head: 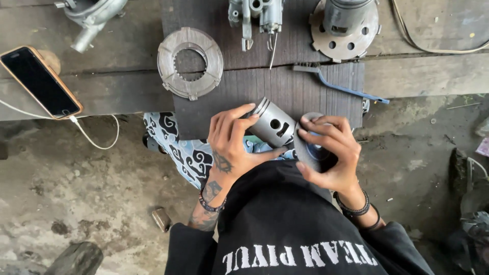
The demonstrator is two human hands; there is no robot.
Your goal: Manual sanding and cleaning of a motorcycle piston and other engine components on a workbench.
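head view: left hand (230,145) grips piston (271,122), right hand (328,153) touching it

Left hand (230,145) and right hand (328,153) curl close together, fingers bent, gripping.

Rough wooden bench (423,76) over cracked, stained concrete floor (76,193) (flat daylight, grimy all round)

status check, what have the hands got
Left hand grips grey piston. Right hand presses dark abrasive sheet against it. Nothing blocking.
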